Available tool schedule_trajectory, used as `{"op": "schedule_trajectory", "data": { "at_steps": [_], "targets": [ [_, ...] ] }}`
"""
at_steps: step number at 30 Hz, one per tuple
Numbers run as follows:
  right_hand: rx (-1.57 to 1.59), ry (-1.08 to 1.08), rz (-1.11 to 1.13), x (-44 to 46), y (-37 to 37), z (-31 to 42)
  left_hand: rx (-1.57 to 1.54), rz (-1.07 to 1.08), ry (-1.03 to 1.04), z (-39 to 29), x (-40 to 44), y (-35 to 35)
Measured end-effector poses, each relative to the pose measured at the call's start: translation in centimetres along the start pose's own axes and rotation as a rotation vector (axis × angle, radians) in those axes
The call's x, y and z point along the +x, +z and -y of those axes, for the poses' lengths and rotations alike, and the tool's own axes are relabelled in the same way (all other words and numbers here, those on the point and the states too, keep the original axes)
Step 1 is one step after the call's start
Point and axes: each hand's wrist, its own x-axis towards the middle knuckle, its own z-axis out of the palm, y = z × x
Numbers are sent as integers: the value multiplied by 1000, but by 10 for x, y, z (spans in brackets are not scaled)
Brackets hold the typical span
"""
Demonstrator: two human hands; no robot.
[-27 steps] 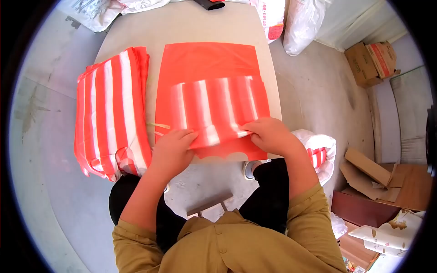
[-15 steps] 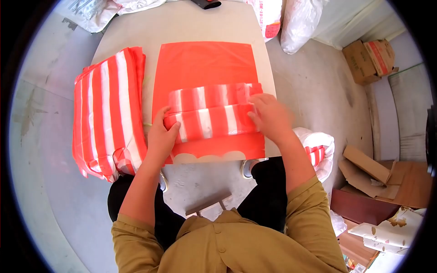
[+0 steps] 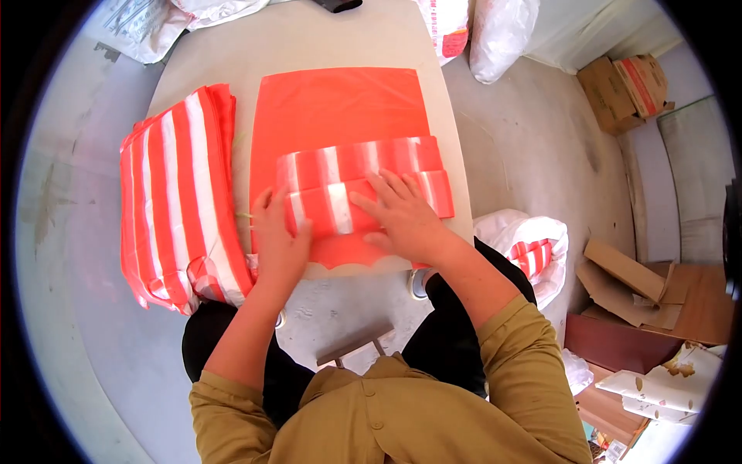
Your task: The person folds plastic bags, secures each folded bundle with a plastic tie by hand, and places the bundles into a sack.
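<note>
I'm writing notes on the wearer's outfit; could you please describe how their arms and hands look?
Both the left hand and right hand are bare, with no gloves or watch showing. The mustard-brown sleeves leave the forearms uncovered and match the buttoned shirt.

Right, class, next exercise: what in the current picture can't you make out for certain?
All in the head view:
- Part of the folded striped plastic: hidden beneath the right hand.
- Left hand: blurred, so its exact contact is unclear.
- Dark object: cut off by the top edge.
- Lower contents of the open white sack: hidden by its wall.
- Print on the upright bag: too small, and cut off by the top edge.
</note>
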Motion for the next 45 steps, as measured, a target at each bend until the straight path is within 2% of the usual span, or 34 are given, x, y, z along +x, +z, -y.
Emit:
{"op": "schedule_trajectory", "data": {
  "at_steps": [3, 9, 15, 18, 21, 24, 27, 30, 33, 36, 39, 45],
  "targets": [
    [-32, -26, 3, 2, 2, 1, -240, 48, -256, 7, 1, -12],
    [-32, 57, -5, 7, 16, -2, -627, 134, -369, 9, -18, -20],
    [-35, 83, -17, 6, 20, -2, -433, 119, -263, 9, -23, -21],
    [-39, 70, -31, 4, 25, -5, -276, 137, -306, 8, -19, -23],
    [-54, 61, -30, 2, 25, -8, -452, 131, -400, 28, -12, -16],
    [-64, 65, -32, 2, 24, -7, -394, 155, -413, 28, -10, -18],
    [-43, 75, 1, 2, 13, 0, 182, -75, 92, 4, -15, -26],
    [-65, -1, -47, 4, 8, 4, 272, 88, 341, -17, -12, -31],
    [-23, -36, -75, 6, 10, -1, 407, 200, 413, -9, -9, -11],
    [-10, -86, -91, 11, 2, -3, 433, 228, 351, -6, 2, -3],
    [34, -77, -50, 16, -2, -2, 503, 242, 397, -7, 11, -2],
    [-36, -105, -43, 16, -6, -2, 467, 267, 421, -15, 17, -9]
  ]
}}
